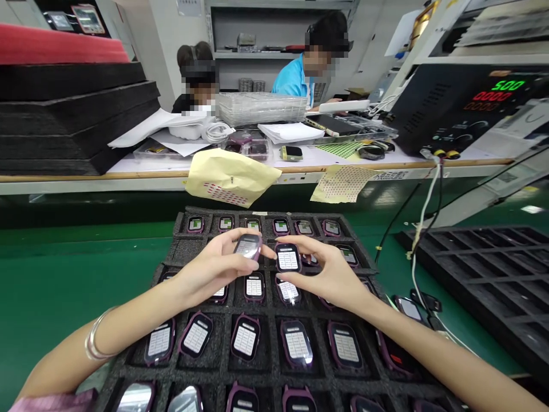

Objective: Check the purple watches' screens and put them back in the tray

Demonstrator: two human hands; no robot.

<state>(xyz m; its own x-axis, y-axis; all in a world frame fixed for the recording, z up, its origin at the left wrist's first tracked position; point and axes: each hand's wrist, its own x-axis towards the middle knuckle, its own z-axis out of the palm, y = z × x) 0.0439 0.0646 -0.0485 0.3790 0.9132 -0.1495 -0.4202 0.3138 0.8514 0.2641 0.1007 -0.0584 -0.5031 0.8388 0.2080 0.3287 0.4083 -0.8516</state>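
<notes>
Head view: left hand (210, 269) closes in a tight pinch on one purple-rimmed watch body (247, 247); right hand (332, 277) pinches a second watch body (287, 257), both just above the black foam tray (189, 250). Caution: a slackened pinch may drop either unit, scratching the watch screens (254, 287) below.

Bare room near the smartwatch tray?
Widest: green bench left of the foam tray. Narrower: green strip between it and the black tray at right, loose smartwatches on it. Crowded: the foam tray, around the left hand and right hand.
</notes>
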